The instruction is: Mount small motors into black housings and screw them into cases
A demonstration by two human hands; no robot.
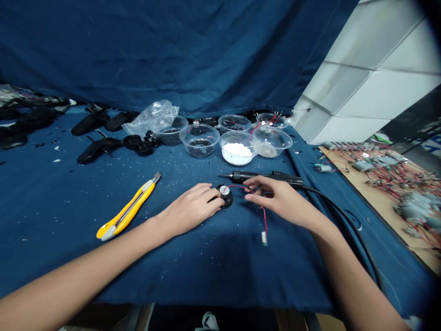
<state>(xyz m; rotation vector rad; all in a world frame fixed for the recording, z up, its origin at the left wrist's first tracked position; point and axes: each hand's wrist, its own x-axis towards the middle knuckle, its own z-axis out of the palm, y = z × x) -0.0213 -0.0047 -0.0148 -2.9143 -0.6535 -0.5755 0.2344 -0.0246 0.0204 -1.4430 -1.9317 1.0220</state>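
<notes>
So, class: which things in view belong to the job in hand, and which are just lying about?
In the job:
- black round part, at left hand
- red wire, at right hand
- perhaps the screwdriver

Seemingly lying about:
- yellow cutter
- clear plastic bag

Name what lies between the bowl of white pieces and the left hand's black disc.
The front part of the corded electric screwdriver, in the head view.

Blue cloth curtain [155, 55] fills the top, creased. White seamed panels [351, 87] slant across upper right, lit brighter than the curtain. Counter [206, 280] draped in matching blue. Wood-toned surface [371, 195] at right edge, dim behind.
</notes>
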